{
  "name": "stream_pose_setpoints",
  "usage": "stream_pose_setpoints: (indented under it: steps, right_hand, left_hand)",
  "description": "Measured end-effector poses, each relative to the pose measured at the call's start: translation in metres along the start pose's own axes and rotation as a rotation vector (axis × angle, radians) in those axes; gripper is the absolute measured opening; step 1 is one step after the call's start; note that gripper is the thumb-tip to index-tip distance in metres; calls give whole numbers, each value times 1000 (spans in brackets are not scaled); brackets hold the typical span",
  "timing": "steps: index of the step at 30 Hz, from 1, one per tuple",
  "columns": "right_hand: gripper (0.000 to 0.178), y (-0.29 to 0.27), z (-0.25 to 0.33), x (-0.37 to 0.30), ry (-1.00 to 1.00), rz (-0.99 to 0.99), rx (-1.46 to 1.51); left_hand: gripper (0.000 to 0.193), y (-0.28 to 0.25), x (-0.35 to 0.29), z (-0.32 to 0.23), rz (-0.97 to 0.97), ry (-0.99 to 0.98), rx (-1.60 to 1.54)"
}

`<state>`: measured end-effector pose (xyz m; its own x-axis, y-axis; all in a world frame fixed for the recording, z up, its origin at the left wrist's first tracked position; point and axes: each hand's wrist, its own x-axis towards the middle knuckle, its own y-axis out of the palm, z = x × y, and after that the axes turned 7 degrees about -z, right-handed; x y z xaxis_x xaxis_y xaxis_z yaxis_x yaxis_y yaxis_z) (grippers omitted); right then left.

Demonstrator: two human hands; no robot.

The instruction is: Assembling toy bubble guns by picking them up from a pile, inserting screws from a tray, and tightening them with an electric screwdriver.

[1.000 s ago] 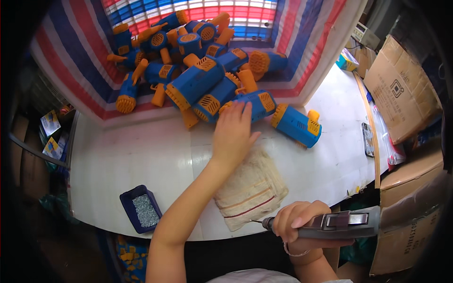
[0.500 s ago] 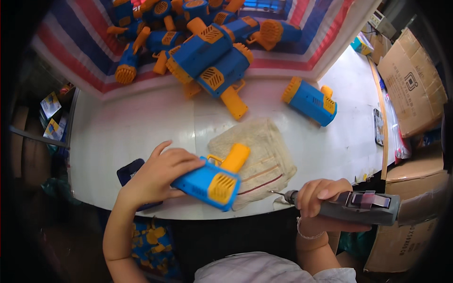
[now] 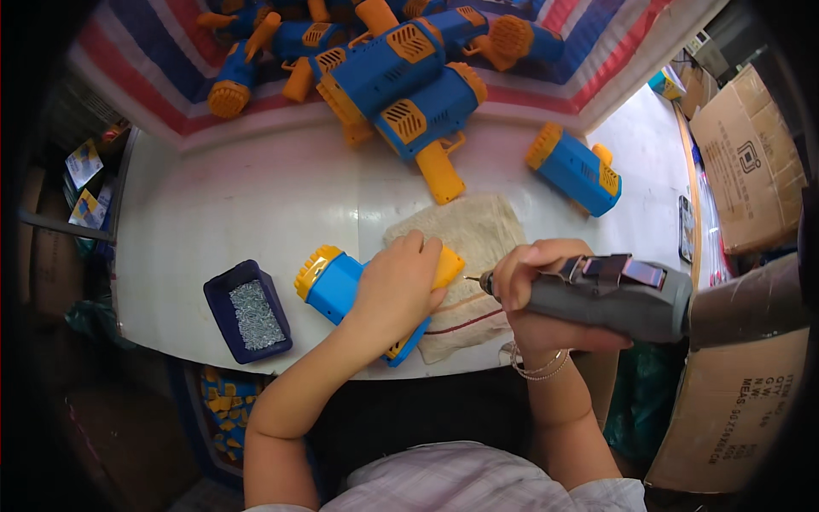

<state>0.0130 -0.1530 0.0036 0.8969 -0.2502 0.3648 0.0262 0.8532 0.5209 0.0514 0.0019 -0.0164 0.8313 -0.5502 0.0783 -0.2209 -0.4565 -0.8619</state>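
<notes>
The toy gun (image 3: 341, 286) under the left hand (image 3: 394, 286) is blue with orange ends. The electric screwdriver (image 3: 610, 294) is grey. The cloth (image 3: 469, 256) is beige with a red line. The tray (image 3: 247, 311) is dark blue, its screws silver. The table (image 3: 213, 213) is white.

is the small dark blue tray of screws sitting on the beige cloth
No, the small dark blue tray of screws sits on the bare white table, left of the beige cloth.
</notes>
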Motion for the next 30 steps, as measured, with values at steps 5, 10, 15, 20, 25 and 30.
stream_pose_setpoints:
  steps: [5,10,15,20,25,30]
  right_hand:
    - [114,0,-15,6,-34,0,42]
    - [102,5,-16,12,115,-76,-195]
    - [97,1,-24,13,110,-29,-108]
    - [111,-1,-22,13,114,-151,-166]
    - [118,12,20,4,-39,-104,154]
    - [84,9,74,-2,-43,166,202]
  left_hand:
    - [40,1,-1,0,-18,-6,-38]
    - [39,2,0,1,0,-15,-27]
    - [38,3,1,1,-64,35,50]
    - [45,7,-3,2,-20,-68,58]
    - [61,0,-31,-10,-121,97,21]
    - [67,-49,-99,-23,-197,5,-246]
